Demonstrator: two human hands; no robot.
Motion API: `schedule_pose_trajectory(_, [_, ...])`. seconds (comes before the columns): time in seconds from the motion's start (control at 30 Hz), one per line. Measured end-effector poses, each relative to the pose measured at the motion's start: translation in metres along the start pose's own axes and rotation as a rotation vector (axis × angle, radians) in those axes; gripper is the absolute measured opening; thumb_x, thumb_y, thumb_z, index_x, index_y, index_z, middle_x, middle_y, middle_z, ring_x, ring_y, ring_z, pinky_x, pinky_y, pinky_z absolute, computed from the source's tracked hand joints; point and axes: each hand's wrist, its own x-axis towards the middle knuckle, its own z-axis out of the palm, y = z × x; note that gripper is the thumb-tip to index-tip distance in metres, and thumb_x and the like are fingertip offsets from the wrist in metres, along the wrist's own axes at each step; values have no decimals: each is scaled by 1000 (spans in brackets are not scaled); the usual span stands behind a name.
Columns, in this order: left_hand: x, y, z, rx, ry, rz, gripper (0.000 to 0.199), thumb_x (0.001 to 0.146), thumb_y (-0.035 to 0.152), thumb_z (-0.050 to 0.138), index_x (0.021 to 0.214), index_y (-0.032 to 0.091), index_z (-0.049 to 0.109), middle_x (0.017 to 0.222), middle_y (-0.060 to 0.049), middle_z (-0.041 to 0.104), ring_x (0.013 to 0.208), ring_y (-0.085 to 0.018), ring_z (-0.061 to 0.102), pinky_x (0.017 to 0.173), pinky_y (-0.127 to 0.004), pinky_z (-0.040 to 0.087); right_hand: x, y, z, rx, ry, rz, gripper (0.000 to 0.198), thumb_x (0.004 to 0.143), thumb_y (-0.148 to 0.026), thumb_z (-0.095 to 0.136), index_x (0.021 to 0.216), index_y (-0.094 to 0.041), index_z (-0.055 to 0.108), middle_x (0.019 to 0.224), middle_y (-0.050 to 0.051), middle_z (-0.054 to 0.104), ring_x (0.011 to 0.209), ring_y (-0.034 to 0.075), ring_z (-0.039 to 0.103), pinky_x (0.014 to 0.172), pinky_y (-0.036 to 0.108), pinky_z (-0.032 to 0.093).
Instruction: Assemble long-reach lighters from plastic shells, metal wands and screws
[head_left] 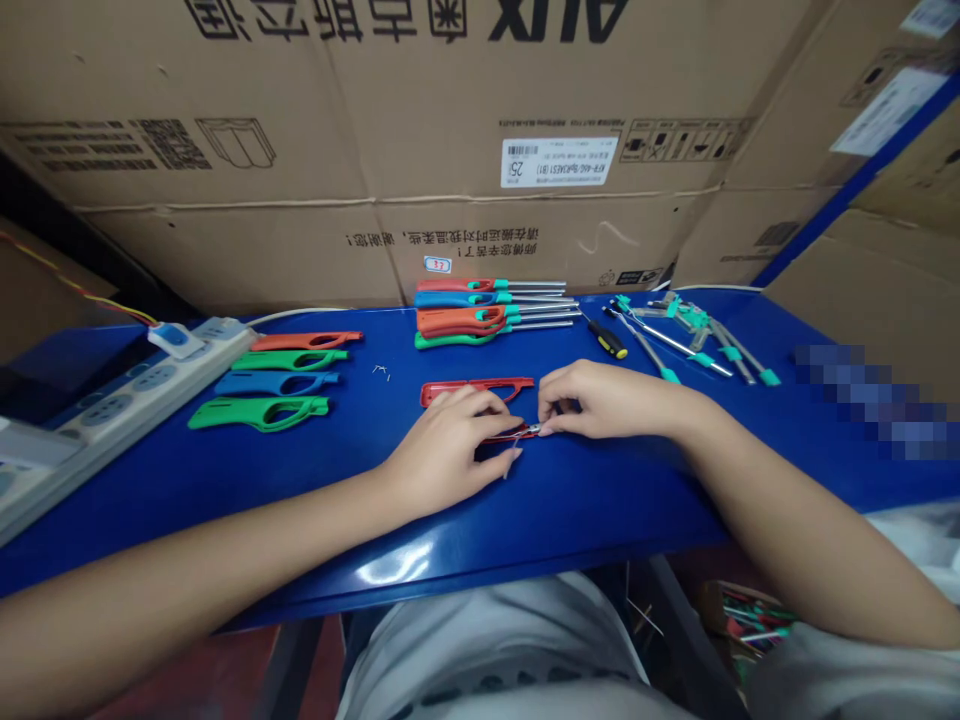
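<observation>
My left hand [446, 445] is closed on a red lighter handle half [504, 436] lying on the blue table; its fingers cover most of it. At the right end of that half sits a small silvery part [533, 429], with a thin wire or strip beside it. The fingertips of my right hand [589, 400] are pinched together at this silvery part, and the curled fingers partly hide what they grip. Just behind both hands lies a second red handle half [444, 391], its hollow side up.
Green, blue and orange handles [259, 412] lie at left beside a white power strip [112, 410]. Several lighters with metal tubes [461, 320] are stacked at the back. A screwdriver [606, 338] and loose metal tubes [679, 343] lie right. Tiny screws [380, 370] lie left of centre.
</observation>
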Motion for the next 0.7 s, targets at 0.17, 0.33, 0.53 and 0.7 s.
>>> schedule_pose_trajectory(0.17, [15, -4, 11, -81, 57, -13, 15, 93, 26, 68, 102, 22, 79, 95, -5, 72, 88, -21, 63, 82, -36, 48, 1, 0, 0, -7, 16, -31, 12, 90, -27, 68, 88, -17, 74, 84, 3, 71, 76, 15, 62, 70, 25, 41])
schedule_pose_trajectory(0.33, [17, -9, 18, -235, 151, -38, 7, 87, 23, 75, 92, 22, 81, 86, -2, 75, 81, -18, 66, 79, -34, 48, 0, 1, 2, 2, 18, -40, 13, 92, -27, 65, 90, -18, 73, 87, 3, 72, 80, 16, 63, 73, 26, 41])
schedule_pose_trajectory(0.53, [16, -11, 23, -298, 196, -68, 4, 85, 22, 77, 87, 22, 80, 84, -1, 76, 79, -17, 67, 78, -32, 49, 0, 2, 3, 2, 11, -39, 12, 92, -23, 60, 92, -18, 71, 90, 4, 72, 81, 16, 63, 71, 25, 41])
schedule_pose_trajectory(0.7, [16, -10, 24, -326, 218, -87, 4, 86, 24, 77, 86, 22, 80, 84, -1, 77, 79, -17, 68, 78, -33, 49, 0, 0, 3, -5, 10, -11, 15, 94, -23, 56, 92, -18, 70, 91, 6, 71, 80, 18, 63, 70, 26, 41])
